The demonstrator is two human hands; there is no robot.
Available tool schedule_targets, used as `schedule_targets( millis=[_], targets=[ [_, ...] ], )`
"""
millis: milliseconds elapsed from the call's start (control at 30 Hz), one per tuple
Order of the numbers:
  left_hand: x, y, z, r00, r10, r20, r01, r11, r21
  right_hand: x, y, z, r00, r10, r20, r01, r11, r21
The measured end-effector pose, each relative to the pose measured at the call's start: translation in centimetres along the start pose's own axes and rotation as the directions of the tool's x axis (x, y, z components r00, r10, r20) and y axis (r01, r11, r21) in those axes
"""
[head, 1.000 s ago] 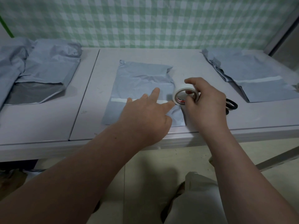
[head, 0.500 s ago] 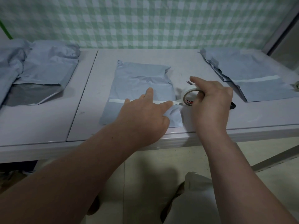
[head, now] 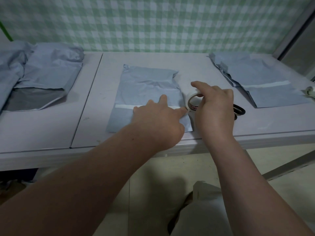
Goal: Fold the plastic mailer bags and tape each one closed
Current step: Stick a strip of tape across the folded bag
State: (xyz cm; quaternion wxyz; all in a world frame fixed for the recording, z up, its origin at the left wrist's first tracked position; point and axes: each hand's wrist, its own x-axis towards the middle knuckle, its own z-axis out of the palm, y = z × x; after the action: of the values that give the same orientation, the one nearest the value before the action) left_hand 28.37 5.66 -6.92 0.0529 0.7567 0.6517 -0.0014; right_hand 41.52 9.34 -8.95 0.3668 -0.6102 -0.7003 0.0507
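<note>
Right hand grips tape roll at folded mailer's right edge; red core label unreadable. Left hand, fingers spread, presses white tape strip onto mailer, table centre.

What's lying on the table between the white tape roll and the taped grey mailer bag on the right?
Black-handled scissors lie between the white tape roll in the right hand and the taped grey mailer bag, partly hidden by that hand, in the head view.
</note>
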Motion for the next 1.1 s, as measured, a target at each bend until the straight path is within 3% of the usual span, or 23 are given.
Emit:
schedule_targets(
  millis=[400,767,867,967,1100],
  targets=[
    [-2.5,-2.4,0.1,0.982,-0.143,-0.124,0.136,0.989,-0.064,0.0,-0.3,-0.1,1.000,0.009,0.008,-0.009,0.998,-0.055],
    [-2.7,-3.9,-0.7,0.921,-0.282,-0.267,0.259,0.959,-0.117,-0.2,-0.3,0.1,0.997,-0.077,-0.024,0.074,0.992,-0.100],
    [-1.4,-3.0,-1.1,0.955,-0.128,-0.266,0.080,0.980,-0.182,-0.1,-0.1,0.6,0.988,-0.131,-0.084,0.118,0.983,-0.144],
    [0.0,-1.5,-1.4,0.954,-0.019,-0.300,-0.111,0.906,-0.409,0.1,-0.3,1.0,0.972,-0.173,-0.160,0.152,0.980,-0.132],
    [1.5,-0.3,-0.9,0.943,-0.033,-0.331,-0.156,0.835,-0.527,-0.1,-0.5,0.8,0.950,-0.233,-0.209,0.233,0.972,-0.027]
  ],
)
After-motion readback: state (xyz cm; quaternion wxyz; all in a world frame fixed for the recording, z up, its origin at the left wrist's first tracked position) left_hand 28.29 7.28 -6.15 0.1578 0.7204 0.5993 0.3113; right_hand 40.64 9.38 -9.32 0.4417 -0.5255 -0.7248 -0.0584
